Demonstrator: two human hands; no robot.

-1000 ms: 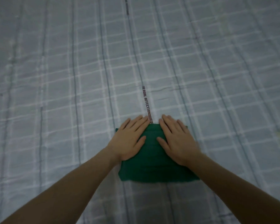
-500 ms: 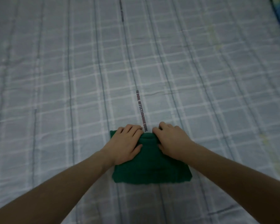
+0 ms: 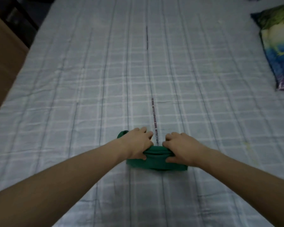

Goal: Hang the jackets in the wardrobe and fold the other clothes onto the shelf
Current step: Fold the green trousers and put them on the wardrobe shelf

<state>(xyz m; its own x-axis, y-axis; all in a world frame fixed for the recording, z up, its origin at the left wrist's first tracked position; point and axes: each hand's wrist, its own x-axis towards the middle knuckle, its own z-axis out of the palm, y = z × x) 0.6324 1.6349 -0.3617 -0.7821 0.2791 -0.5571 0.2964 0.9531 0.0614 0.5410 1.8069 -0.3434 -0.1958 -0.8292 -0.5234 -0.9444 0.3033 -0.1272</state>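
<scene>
The left hand (image 3: 136, 143) grips the left portion of the folded green garment (image 3: 156, 162), fingers curled over its far fold and thumb pressed against the near face. The right hand (image 3: 181, 149) grips the right portion in the same manner, thumb on the near face and fingers curled over the raised top edge. The two hands lie close together, separated by a narrow gap, with the garment bunched between them.

The garment lies on the bed (image 3: 72, 95), close to its near edge and roughly midway between the left and right edges. A small part of the fabric protrudes beyond the left hand on its far left side.

The bed is covered by a pale blue checked sheet with a printed text stripe (image 3: 155, 120) running from the garment toward the far edge. A multicoloured pillow (image 3: 279, 46) lies at the right edge, toward the far right corner. A brown panel (image 3: 3, 51) stands beside the left edge.

The long axis of the garment runs left to right, parallel to the near edge of the bed. The raised fold faces the far edge.
</scene>
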